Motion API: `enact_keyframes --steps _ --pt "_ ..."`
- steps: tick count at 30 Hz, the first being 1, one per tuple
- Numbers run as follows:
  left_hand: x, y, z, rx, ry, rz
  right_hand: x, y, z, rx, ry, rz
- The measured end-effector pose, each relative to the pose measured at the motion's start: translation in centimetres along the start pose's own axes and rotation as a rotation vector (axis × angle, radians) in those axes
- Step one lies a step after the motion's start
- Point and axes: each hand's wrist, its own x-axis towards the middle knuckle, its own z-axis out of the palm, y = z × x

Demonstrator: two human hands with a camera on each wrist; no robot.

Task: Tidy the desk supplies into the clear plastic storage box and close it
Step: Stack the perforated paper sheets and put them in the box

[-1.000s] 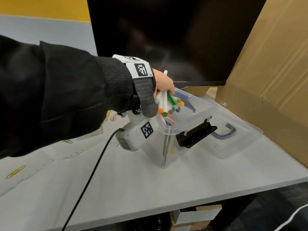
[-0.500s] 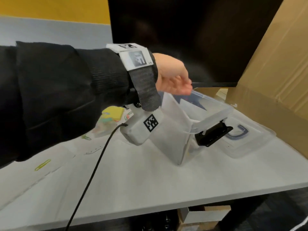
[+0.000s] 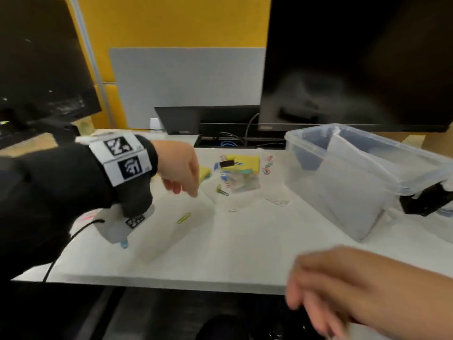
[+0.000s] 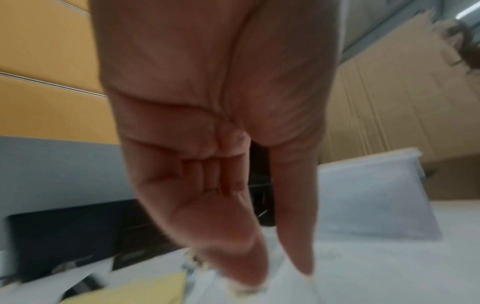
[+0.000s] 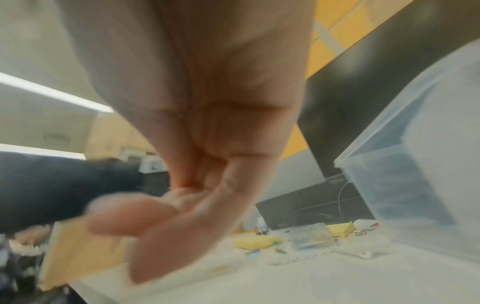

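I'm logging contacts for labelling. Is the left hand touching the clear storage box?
Apart. In the head view the left hand hovers over the desk, with scattered supplies and bare desk between it and the clear storage box.

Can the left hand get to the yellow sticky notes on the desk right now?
Probably yes. The left hand is empty, fingers pointing down, hovering just beside the yellow sticky notes. Only small paper clips and a black binder clip lie around them, nothing covering them.

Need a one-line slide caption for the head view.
Empty left hand hovers over scattered desk supplies beside the open storage box.
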Motion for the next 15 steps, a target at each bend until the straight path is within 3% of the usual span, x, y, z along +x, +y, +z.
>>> enact_keyframes --steps 3,7,11,15 --pt "-0.1 -4.3 1.9 0.048 -0.13 -0.15 4.7 -1.3 -0.4 -0.116 0.135 -0.024" --pt "0.7 -7.0 3.9 0.199 -0.161 -0.242 10.7 -1.9 -1.7 -0.422 0.325 0.001" --pt "2.4 -6.8 4.7 0.118 -0.044 -0.227 14.5 -1.3 -2.6 -0.512 0.327 0.134" --pt "4.6 -6.8 4.5 -0.041 -0.082 -0.223 16.4 -0.7 -2.8 -0.526 0.292 0.19"
